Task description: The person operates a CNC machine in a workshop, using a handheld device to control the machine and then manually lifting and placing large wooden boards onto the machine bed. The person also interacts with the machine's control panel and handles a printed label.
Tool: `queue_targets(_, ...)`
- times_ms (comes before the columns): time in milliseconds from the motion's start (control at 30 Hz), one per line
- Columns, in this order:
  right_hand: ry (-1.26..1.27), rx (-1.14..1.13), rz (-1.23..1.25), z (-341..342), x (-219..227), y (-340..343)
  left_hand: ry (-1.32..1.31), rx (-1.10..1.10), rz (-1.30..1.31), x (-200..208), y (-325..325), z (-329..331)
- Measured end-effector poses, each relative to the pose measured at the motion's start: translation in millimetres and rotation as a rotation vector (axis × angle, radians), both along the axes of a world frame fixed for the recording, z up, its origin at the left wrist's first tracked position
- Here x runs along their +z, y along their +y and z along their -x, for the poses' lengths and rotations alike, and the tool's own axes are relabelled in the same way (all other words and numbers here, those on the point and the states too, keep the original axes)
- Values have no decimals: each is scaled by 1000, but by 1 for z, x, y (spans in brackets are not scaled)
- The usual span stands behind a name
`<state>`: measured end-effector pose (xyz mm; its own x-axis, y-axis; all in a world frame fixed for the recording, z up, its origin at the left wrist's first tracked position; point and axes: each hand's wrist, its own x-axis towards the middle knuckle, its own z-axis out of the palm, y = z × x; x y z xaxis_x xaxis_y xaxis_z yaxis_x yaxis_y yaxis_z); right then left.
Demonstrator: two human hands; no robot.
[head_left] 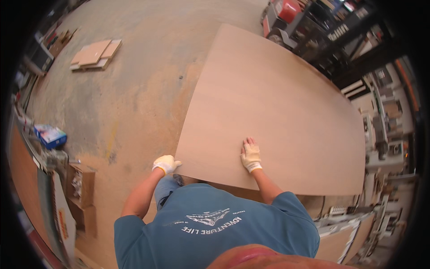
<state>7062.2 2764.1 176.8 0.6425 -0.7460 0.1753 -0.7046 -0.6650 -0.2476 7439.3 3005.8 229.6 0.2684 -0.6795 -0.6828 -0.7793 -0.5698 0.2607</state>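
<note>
A large, flat, light brown wooden board [268,103] lies in front of me and stretches away to the right. At its near left corner is my left hand [166,164] in a cream knitted glove. That hand is closed at the board's edge, with the thumb against the corner; part of the fingers is hidden. My right hand [250,155] rests flat on the board's upper face near the front edge. Its glove leaves the fingertips bare, and the fingers are stretched out, gripping nothing.
A forklift [322,40] stands against the board's far right side. Smaller panels lie on a pallet [96,54] at the far left. Cardboard boxes [82,188] and a blue box [50,136] sit to my left. Machinery [387,154] lines the right.
</note>
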Motion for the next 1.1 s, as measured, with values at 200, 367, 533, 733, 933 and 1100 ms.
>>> queue_targets(200, -115, -549, 78, -28, 4, 69, 72, -328, -38, -18, -27, -17)
queue_targets(367, -372, -1094, 0, -66, 29, 216, 294, -95, -184, -11, -59, 0)
queue_targets(533, -877, -1370, -836, -132, 31, 306, 328, -12, -218, 1, -60, 24)
queue_targets(733, -1779, -1259, -1107, -196, -7, 278, 477, 19, -258, 2, -43, 45)
queue_targets(933, -1874, -1579, -1009, -202, 32, 269, 647, -59, -260, -1, -29, 49)
queue_targets(1100, -1663, -1627, -1003, -196, 54, 271, 723, -158, -136, 20, -31, 17)
